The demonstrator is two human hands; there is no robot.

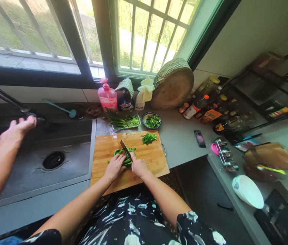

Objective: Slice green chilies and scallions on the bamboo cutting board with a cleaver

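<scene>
A wooden cutting board (105, 149) lies on the counter right of the sink. Several green peppers (128, 161) lie bunched on it. My left hand (115, 166) presses down on the peppers. My right hand (138, 166) grips a knife (125, 148) whose blade points away from me over the peppers. A small heap of chopped greens (149, 137) sits at the board's far right corner.
Another person's hand (18, 129) reaches to the tap above the sink (31, 170) at left. Behind the board are a tray of green stalks (123, 121), a bowl of chopped greens (152, 120), a pink soap bottle (107, 97) and a round wooden block (172, 85). Sauce bottles, measuring spoons and a white bowl (247, 191) stand at right.
</scene>
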